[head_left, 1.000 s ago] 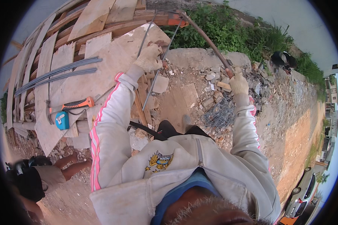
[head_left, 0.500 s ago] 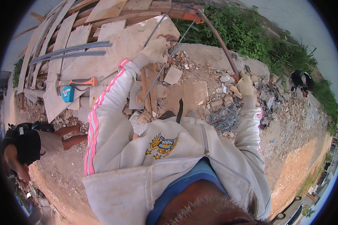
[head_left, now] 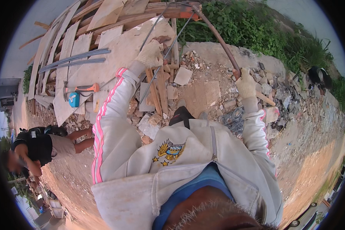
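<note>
My left hand, in a pale knitted glove, is closed at a thin grey steel rod. The rod runs up to the far end and bends back, and its other length slants down past my fingertips. My right hand, gloved alike, is closed around the near end of a long rusty pipe. The pipe slopes away to the far left and meets the bent rod by an orange-red piece. What joins them there is too small to make out. My fingers partly hide the left grip.
Several straight rods lie on a board at the left, above an orange-handled hammer and a teal tape measure. Rubble and tangled wire cover the ground. Another person is at the left; plants grow beyond.
The view has shifted slightly. Both hands, the bent rod and the pipe now sit a little further left against the rubble. Both hands stay closed.
</note>
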Action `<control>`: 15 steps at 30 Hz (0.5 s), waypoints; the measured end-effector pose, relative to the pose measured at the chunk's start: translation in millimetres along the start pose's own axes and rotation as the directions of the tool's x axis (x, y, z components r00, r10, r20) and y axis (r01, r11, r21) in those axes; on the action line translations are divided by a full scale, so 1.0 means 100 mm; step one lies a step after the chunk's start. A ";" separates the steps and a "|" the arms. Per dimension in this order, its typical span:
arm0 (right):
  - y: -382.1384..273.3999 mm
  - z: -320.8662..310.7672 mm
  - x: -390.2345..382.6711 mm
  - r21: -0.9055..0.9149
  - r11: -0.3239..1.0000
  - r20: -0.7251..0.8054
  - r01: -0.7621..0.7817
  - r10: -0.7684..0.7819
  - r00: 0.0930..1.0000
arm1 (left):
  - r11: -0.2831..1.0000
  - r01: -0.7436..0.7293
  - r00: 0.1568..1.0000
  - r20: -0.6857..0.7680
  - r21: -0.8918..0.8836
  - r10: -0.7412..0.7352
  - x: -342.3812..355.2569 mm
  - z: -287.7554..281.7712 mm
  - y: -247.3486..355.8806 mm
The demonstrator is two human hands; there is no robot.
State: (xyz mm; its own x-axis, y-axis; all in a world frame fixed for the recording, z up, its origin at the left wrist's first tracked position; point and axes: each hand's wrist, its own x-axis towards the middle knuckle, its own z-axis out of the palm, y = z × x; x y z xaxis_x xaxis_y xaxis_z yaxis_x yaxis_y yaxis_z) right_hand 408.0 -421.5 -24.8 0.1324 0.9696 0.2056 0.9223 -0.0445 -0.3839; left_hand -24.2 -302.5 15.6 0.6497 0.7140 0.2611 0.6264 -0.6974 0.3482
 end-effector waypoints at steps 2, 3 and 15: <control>-0.06 0.04 0.02 -0.010 1.000 0.010 -0.021 0.021 1.000 | 1.000 -0.031 0.999 -0.018 -0.002 0.031 -0.01 0.01 -0.09; -0.10 0.03 -0.03 -0.013 0.999 0.013 -0.031 0.031 0.999 | 0.998 -0.062 0.997 -0.037 -0.002 0.062 -0.02 0.04 -0.13; -0.03 -0.06 0.04 -0.119 0.989 -0.026 -0.090 0.087 0.996 | 0.999 -0.039 0.998 0.050 0.011 0.038 0.06 0.03 -0.09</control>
State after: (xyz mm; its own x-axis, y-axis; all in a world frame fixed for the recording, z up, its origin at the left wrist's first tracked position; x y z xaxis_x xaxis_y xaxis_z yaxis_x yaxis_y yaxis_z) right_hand 407.8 -418.9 -17.2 0.2217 0.9555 0.1945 0.9432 -0.1595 -0.2913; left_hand -24.9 -291.9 10.8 0.6937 0.6828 0.2291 0.6054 -0.7251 0.3282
